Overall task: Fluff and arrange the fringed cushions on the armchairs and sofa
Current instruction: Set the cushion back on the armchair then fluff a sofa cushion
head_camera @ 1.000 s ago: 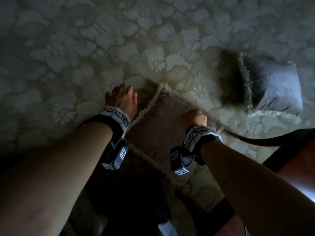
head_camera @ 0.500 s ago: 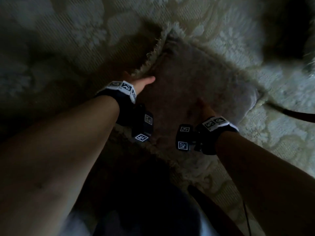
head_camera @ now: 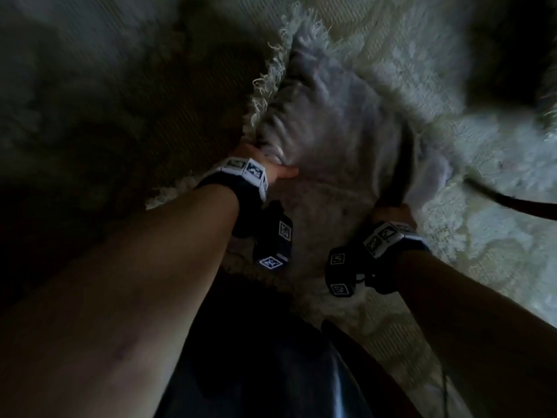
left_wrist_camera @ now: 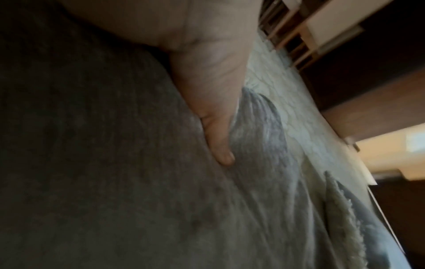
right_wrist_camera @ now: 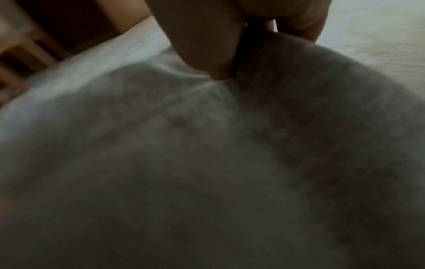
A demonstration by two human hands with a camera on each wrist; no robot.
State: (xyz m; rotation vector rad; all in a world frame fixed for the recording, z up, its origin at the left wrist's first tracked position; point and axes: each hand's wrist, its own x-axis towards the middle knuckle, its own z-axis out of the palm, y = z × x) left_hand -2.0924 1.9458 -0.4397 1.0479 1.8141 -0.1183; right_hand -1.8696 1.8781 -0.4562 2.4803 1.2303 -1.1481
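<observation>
A grey-mauve cushion (head_camera: 328, 140) with a pale fringe (head_camera: 265, 82) lies on floral cream upholstery (head_camera: 482, 242). My left hand (head_camera: 271, 164) grips its left edge, the thumb (left_wrist_camera: 218, 142) pressed into the bunched fabric (left_wrist_camera: 257, 127). My right hand (head_camera: 388, 211) grips the right edge, and the fabric folds into a dark crease above it. In the right wrist view the thumb (right_wrist_camera: 207, 54) and fingers pinch a ridge of the cushion (right_wrist_camera: 264, 91). The fingertips of both hands are buried in the fabric. The frames are dim and blurred.
A second fringed cushion's edge (left_wrist_camera: 340, 214) shows at the lower right of the left wrist view. A dark wooden armrest (head_camera: 512, 200) curves in at the right. Wooden furniture (left_wrist_camera: 299, 36) stands beyond the seat. My dark clothing (head_camera: 271, 372) fills the bottom centre.
Both hands went from resting at the cushion's sides to gripping its edges and squeezing it inward, so the fabric now bunches. The head view has moved closer to the cushion.
</observation>
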